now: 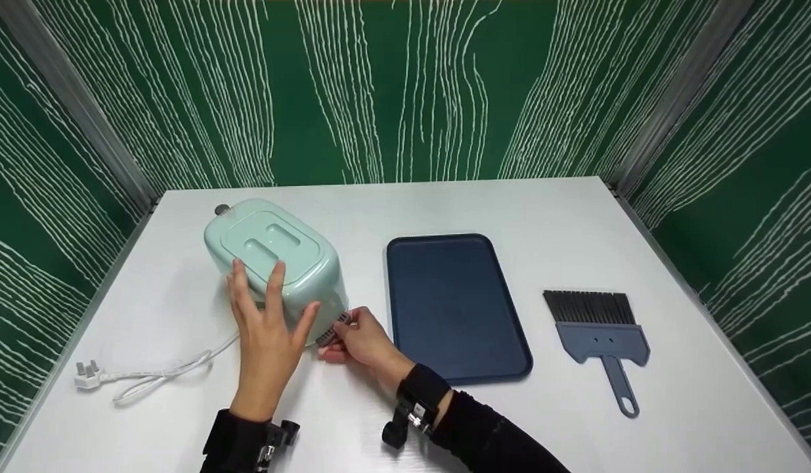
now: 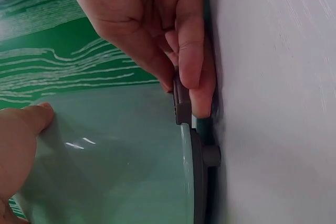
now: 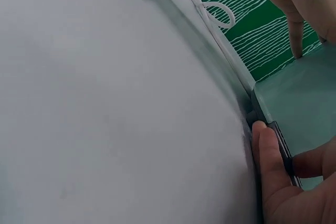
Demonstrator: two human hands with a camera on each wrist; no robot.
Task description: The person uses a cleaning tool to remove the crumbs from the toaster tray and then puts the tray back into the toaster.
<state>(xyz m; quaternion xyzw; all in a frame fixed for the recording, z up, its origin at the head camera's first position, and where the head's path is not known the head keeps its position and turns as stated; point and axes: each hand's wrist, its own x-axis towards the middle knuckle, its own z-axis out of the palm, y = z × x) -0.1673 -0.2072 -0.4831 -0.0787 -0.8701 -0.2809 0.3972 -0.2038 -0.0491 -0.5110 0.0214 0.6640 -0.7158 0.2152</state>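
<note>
A mint-green toaster (image 1: 321, 272), with two oblong recesses in its covered top, stands on the white table at left. Spread over its near end and side, my left hand (image 1: 266, 335) rests fairly straight fingers against the shell, with the thumb on the near face. Low on that near end, the right hand (image 1: 369, 338) pinches a dark ribbed tab (image 1: 333, 330) at the toaster's base. The left wrist view shows the tab (image 2: 182, 100) between thumb and fingers, right above the table surface. In the right wrist view, fingers are beneath the tab (image 3: 282, 148) and the thumb above.
A white cord with a plug (image 1: 88, 375) lies looped at left. To the right of the toaster is a dark blue tray (image 1: 451, 309). Farther right lies a grey-blue hand brush (image 1: 602, 338) with black bristles. Green walls with white lines surround the table (image 1: 543, 217).
</note>
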